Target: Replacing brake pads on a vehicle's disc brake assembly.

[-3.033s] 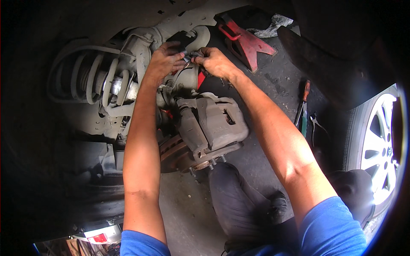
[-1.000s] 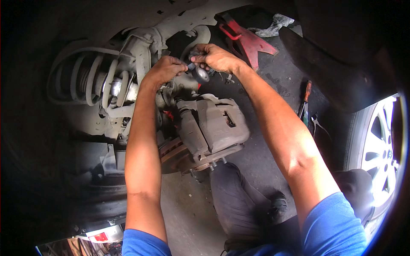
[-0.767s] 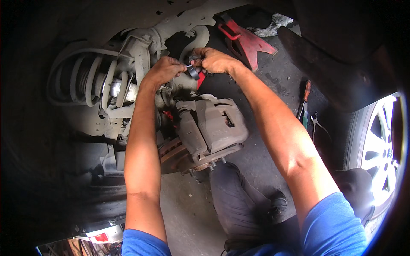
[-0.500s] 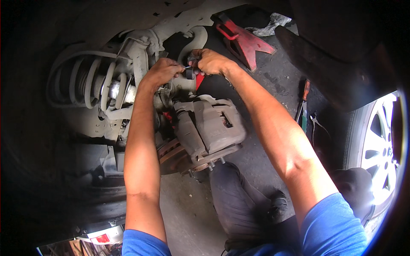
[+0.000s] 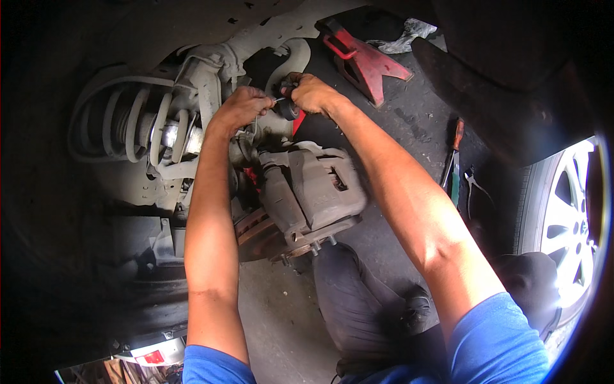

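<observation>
My left hand [image 5: 244, 109] is closed in a pinch at one end of a thin, light metal rod [image 5: 279, 100]. Across the small gap, my right hand [image 5: 311, 96] curls its fingers round a dark, round part [image 5: 288, 111], which hangs just below the fingertips. The rod reaches toward this part; whether they join is hidden by the fingers. Both hands are above and beyond the brake caliper [image 5: 316, 189], which sits over the brake disc [image 5: 256, 233]. A curved grey bar [image 5: 298, 57] runs behind my right hand. Left of my left forearm lies the coil spring [image 5: 137, 131] with its shock absorber.
A red jack stand [image 5: 364, 64] stands on the floor at the far right. A screwdriver with an orange handle [image 5: 459, 134] and pliers [image 5: 472, 182] lie right of my right arm. A wheel [image 5: 566, 217] is at the right edge. My leg [image 5: 348, 301] is below the caliper.
My right hand has turned a little, and more of the dark round part shows below its fingers. My left hand holds nearly the same place.
</observation>
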`<state>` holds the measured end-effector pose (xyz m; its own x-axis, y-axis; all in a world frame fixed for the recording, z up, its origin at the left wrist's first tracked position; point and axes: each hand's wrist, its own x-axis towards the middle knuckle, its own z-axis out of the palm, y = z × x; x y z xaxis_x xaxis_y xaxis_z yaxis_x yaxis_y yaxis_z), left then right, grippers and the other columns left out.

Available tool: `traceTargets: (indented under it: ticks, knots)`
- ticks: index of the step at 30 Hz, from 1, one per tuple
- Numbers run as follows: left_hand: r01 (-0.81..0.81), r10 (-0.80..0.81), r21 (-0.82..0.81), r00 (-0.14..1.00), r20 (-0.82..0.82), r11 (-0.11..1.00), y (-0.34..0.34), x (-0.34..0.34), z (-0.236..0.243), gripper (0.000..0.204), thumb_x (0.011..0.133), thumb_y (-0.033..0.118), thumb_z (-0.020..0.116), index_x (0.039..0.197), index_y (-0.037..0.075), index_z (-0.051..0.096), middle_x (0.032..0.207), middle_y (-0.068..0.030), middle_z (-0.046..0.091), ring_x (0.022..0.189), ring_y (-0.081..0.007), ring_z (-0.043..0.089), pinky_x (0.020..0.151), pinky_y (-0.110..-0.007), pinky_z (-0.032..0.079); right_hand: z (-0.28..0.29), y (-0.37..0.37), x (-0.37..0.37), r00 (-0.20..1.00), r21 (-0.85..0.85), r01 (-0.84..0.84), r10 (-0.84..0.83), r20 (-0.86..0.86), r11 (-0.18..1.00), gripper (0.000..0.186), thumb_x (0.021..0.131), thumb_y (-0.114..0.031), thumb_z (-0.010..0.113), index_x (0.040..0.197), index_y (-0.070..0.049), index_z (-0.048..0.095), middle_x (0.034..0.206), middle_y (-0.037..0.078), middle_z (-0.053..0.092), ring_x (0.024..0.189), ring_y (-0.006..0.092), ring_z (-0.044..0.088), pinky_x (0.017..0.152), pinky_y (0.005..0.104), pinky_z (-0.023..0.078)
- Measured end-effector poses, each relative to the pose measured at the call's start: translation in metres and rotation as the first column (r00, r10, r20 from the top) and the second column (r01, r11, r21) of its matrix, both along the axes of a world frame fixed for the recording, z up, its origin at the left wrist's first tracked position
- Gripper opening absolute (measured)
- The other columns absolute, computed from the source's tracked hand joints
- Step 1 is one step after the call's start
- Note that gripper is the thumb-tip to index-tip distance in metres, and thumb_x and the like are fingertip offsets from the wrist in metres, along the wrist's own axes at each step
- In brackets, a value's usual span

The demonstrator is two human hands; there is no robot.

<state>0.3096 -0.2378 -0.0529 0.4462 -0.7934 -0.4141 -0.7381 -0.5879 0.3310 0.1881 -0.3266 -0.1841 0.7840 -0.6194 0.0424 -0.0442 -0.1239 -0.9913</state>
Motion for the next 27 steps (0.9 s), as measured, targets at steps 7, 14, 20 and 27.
traceTargets:
  ticks: [7,14,20,27]
  knots:
    - [0.109,-0.108,-0.011,0.994,0.028,0.994,0.000,0.004,-0.003,0.025,0.085,0.020,0.070,0.092,-0.004,0.072,0.078,-0.0031,0.065,0.070,-0.0111,0.056,0.068,-0.027,0.046,-0.010,-0.002,0.008,0.996,0.277,-0.014,-0.010,0.086,0.961,0.034,0.093,-0.025,0.062,0.105,0.006,0.071,0.108,0.025,0.070,0.093,0.0352,0.070,0.073,0.0394,0.055]
    - [0.167,-0.177,0.069,0.966,0.189,0.984,0.003,0.004,-0.006,0.032,0.083,0.028,0.070,0.094,-0.002,0.073,0.076,-0.0040,0.064,0.069,-0.0124,0.055,0.068,-0.029,0.046,-0.012,-0.012,0.011,0.995,0.229,-0.081,0.066,0.071,0.970,0.035,0.089,-0.016,0.067,0.115,0.006,0.068,0.104,0.017,0.073,0.088,0.0212,0.069,0.072,0.0337,0.053]
    - [0.181,-0.190,0.076,0.972,0.138,0.981,0.001,0.005,-0.005,0.032,0.085,0.031,0.063,0.089,-0.001,0.070,0.076,-0.0026,0.061,0.071,-0.0126,0.054,0.066,-0.029,0.044,-0.006,-0.006,0.005,0.997,-0.032,0.014,-0.012,0.075,0.999,0.033,0.090,-0.027,0.065,0.102,0.003,0.072,0.106,0.025,0.070,0.099,0.0363,0.069,0.081,0.0420,0.053]
    - [-0.091,0.094,0.159,0.996,-0.007,0.983,-0.005,0.001,0.001,0.026,0.088,0.031,0.058,0.094,0.007,0.065,0.082,0.0008,0.059,0.073,-0.0107,0.053,0.068,-0.026,0.042,-0.003,0.002,-0.001,0.982,0.016,0.052,-0.055,0.181,0.998,0.038,0.095,-0.027,0.063,0.125,-0.005,0.063,0.116,0.024,0.068,0.113,0.0383,0.063,0.095,0.0400,0.049]
